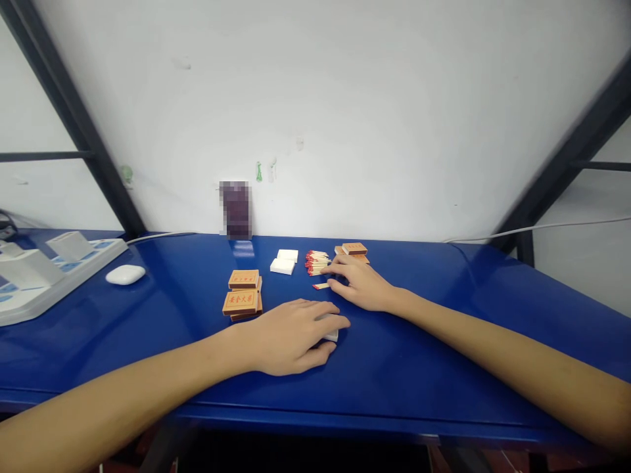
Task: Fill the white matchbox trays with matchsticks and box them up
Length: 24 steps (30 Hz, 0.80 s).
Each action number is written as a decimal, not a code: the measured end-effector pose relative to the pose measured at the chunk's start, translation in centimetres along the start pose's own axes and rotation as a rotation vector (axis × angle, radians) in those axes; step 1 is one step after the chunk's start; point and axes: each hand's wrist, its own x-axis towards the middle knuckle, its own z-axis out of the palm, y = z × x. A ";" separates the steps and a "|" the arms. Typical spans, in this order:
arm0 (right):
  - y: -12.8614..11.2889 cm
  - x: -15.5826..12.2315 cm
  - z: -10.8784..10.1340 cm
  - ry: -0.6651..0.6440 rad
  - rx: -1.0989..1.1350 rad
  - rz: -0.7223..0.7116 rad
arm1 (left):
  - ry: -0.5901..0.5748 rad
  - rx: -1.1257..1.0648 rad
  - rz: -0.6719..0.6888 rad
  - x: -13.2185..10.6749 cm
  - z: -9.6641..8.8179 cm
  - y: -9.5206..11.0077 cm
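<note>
My left hand lies palm down on the blue table, its fingers curled over a small white box tray. My right hand rests further back, fingertips at a few matches lying beside a pile of red-tipped matches. Two stacks of orange matchboxes stand just left of my left hand. More orange matchboxes sit behind my right hand. Two white inner trays lie left of the match pile.
A white power strip with plugs lies at the far left, with a white earbud case beside it. A blurred dark object leans on the white wall. Dark metal frame bars rise on both sides.
</note>
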 end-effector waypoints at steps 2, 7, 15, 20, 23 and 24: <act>0.1 0.0 0.1 0.002 -0.002 -0.009 | -0.003 0.003 -0.001 0.0 0.0 0.0; 0.0 0.0 0.1 -0.004 0.001 -0.007 | -0.017 0.005 -0.008 0.1 0.0 0.1; 0.0 0.0 0.0 0.001 0.003 -0.015 | -0.020 0.008 0.001 0.1 0.0 0.0; -0.1 0.0 0.0 0.002 0.007 -0.017 | -0.019 0.015 0.001 0.1 0.0 0.0; -0.2 0.0 -0.1 0.000 0.005 -0.002 | -0.019 0.010 0.002 0.1 0.0 0.0; -0.2 0.0 -0.1 -0.001 0.005 -0.005 | -0.020 0.010 0.000 0.1 0.0 0.0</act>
